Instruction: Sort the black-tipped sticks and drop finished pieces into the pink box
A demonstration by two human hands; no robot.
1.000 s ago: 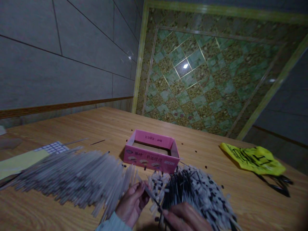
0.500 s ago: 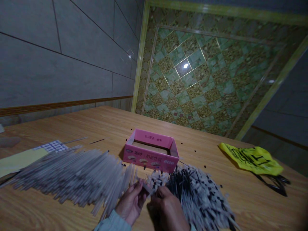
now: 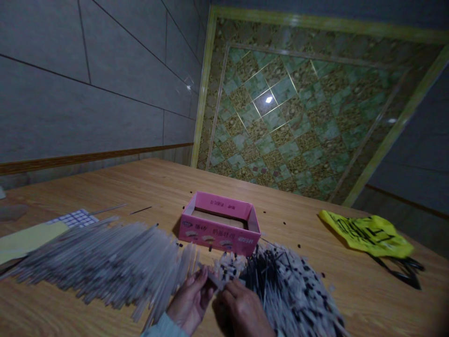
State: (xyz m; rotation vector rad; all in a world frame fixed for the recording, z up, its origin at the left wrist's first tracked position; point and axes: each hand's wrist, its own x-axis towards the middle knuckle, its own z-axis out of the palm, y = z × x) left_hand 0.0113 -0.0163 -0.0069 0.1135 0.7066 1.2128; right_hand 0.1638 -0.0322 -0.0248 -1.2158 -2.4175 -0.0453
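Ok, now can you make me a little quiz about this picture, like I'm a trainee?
1. True or false: the long, thin, translucent tubes lie inside the pink, rectangular cardboard box.
2. The bright yellow bag-like item with black lettering lies: A) inside the box; B) right of the box in the picture; C) under the box.
3. Which is nearer the big heap of black and whitish pieces: left hand or right hand?

Key: 1 False; 2 B; 3 right hand.

The left hand (image 3: 190, 296) and right hand (image 3: 242, 306) grip a slim translucent tube (image 3: 214, 280). A pink cardboard box (image 3: 214, 239) stands beyond.
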